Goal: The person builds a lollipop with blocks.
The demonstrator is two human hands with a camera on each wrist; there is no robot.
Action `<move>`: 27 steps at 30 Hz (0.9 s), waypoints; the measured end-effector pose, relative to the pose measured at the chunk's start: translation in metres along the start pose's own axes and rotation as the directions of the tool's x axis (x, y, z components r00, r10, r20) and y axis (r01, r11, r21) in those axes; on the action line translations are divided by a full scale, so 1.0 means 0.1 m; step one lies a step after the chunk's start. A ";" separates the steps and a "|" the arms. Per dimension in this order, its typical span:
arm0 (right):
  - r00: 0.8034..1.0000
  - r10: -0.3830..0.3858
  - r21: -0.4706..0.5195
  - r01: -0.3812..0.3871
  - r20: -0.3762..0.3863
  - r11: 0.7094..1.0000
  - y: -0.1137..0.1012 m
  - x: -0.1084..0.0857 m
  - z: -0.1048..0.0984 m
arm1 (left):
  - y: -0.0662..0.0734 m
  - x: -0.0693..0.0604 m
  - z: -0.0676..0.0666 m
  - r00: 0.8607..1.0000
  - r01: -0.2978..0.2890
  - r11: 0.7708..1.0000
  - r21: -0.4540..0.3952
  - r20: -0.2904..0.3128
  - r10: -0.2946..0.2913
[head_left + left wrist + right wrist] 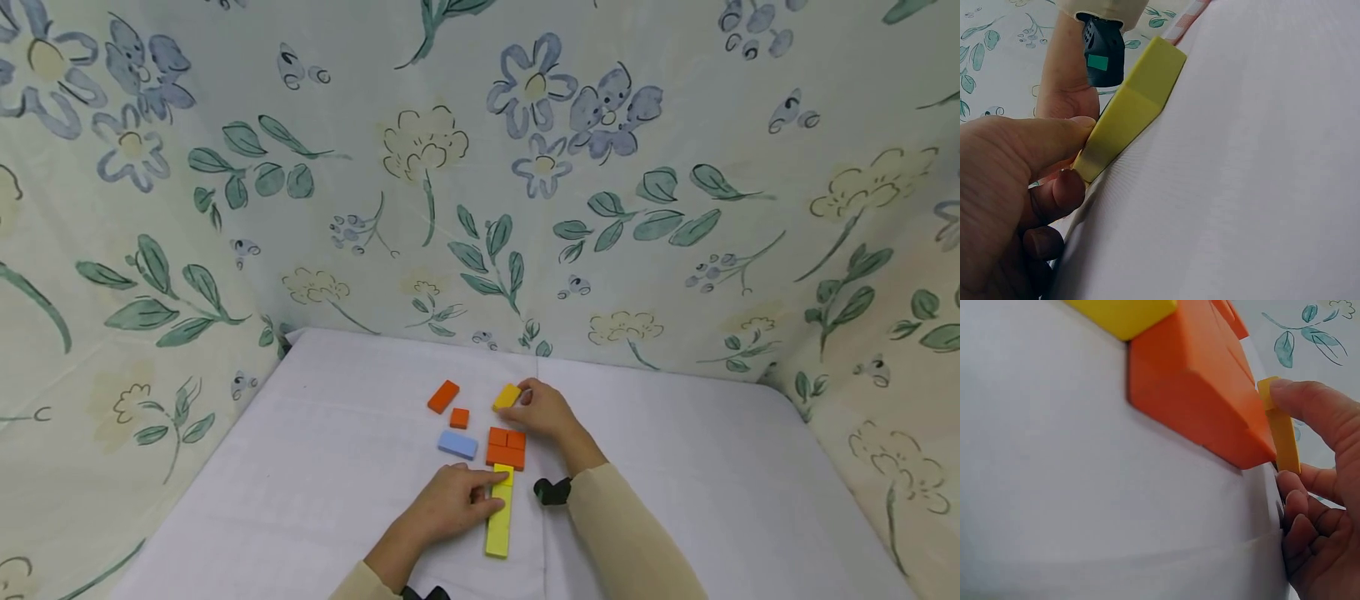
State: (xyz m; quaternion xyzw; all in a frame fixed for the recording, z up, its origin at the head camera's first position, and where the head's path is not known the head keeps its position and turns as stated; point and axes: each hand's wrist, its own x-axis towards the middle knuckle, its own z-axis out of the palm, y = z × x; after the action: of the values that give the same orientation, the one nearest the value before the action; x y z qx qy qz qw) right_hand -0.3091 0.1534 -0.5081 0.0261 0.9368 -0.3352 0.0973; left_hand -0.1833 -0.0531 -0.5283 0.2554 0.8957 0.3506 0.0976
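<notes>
My right hand [547, 408] pinches a small amber-yellow block [506, 397] between thumb and fingers; the right wrist view shows this amber block [1285, 434] beside the orange ones. Just below it sits a square group of orange-red blocks [506, 448]. A line of yellow blocks [498, 525] runs from that group toward me: a small one at the far end, longer below. My left hand [453, 502] holds this line near its far end, thumb and index finger on it, other fingers curled. In the left wrist view the thumb touches the yellow block [1132, 103].
Left of the group lie a blue block [457, 445], a small orange square [460, 418] and an orange rectangular block [443, 397]. All rest on a white-covered table [337, 467]. Floral cloth [480, 250] stands behind and at both sides. Dark wrist cameras [552, 492] sit by the sleeves.
</notes>
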 end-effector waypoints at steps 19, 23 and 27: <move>0.996 -0.084 -0.013 0.083 -0.036 0.996 0.42 -0.47 -0.31 | 0.01 0.01 -0.02 0.999 0.044 0.999 -0.005 0.018 -0.044; 0.998 -0.065 -0.050 0.064 -0.011 0.997 0.51 -0.54 -0.29 | 0.01 0.01 -0.01 0.999 0.046 0.999 -0.008 0.015 -0.046; 0.998 -0.056 -0.067 0.055 -0.018 0.996 0.57 -0.58 -0.24 | 0.01 0.01 0.00 0.999 0.044 0.999 -0.013 0.017 -0.044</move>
State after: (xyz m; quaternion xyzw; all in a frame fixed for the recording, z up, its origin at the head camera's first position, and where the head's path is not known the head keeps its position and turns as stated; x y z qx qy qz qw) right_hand -0.2499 0.2137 -0.5138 0.0002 0.9487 -0.3060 0.0795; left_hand -0.1838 -0.0520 -0.5279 0.2379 0.8980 0.3520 0.1145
